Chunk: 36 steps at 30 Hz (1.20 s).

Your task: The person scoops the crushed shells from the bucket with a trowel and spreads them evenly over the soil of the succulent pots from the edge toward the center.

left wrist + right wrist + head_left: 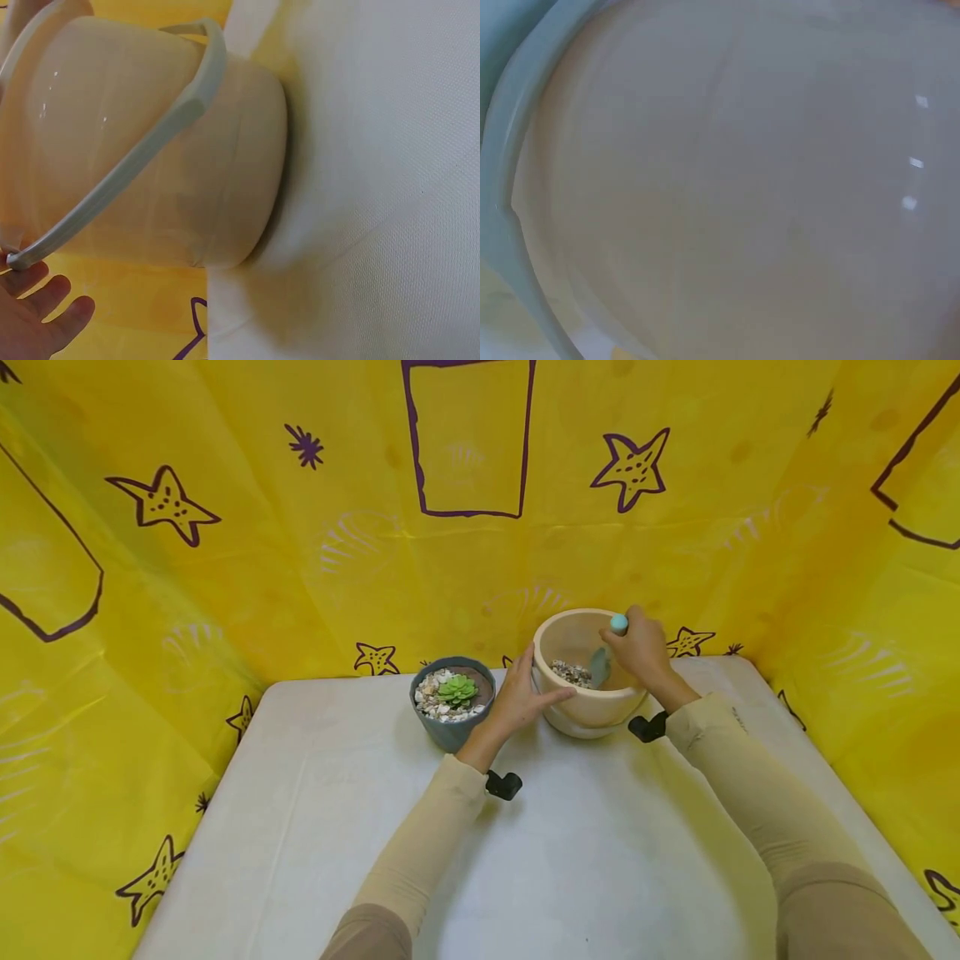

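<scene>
A cream plastic bucket stands toward the back of the table with a layer of small gravel inside. My right hand grips a small trowel by its handle, whose pale blue end pokes out above the fist. Its grey-green blade points down into the bucket at the gravel. My left hand steadies the bucket from the left, thumb along the front rim and fingers extended by the side. Across the bucket's outside hangs a pale bail handle, also seen close in the right wrist view.
Left of the bucket, close to my left forearm, stands a grey-blue pot holding a green succulent and white pebbles. A yellow printed cloth rises directly behind the white-covered table and along both sides.
</scene>
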Tool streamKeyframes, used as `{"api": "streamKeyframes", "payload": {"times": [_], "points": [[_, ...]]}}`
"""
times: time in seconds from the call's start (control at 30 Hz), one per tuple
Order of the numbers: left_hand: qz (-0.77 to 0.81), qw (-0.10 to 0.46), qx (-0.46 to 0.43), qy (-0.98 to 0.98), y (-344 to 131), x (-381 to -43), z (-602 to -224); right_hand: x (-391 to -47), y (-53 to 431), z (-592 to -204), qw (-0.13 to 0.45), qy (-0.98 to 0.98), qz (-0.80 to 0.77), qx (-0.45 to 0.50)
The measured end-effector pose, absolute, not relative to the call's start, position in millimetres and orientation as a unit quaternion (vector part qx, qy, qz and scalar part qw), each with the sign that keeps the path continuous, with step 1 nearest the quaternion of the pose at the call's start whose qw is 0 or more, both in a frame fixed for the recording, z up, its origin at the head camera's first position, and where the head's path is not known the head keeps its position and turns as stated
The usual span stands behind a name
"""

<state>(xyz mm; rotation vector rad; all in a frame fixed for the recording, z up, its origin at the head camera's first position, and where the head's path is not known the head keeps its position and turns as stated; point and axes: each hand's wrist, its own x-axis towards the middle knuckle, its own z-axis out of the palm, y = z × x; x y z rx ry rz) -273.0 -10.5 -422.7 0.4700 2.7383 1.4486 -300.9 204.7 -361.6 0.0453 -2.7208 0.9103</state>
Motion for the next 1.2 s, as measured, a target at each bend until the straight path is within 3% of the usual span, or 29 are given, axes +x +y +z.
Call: {"api": "streamKeyframes", "payload": {"times": [0.43, 0.7, 1.1, 1.2], "points": [[0.474, 0.000, 0.140, 0.869, -12.2, -278.8, -416.9, -320.0, 186.0, -360.1, 0.092, -0.943, 0.316, 0.047], [0.483, 0.006, 0.138, 0.865, -14.7, -280.9, -415.6, -329.4, 192.2, -361.2, 0.090, -0.917, 0.365, 0.134], [0.494, 0.012, 0.135, 0.859, -11.6, -280.9, -420.4, -323.1, 207.8, -359.2, -0.059, -0.851, 0.493, 0.171], [0.487, 0.019, 0.136, 0.862, -9.8, -279.0, -422.1, -319.9, 211.8, -362.2, -0.066, -0.851, 0.493, 0.166]]}}
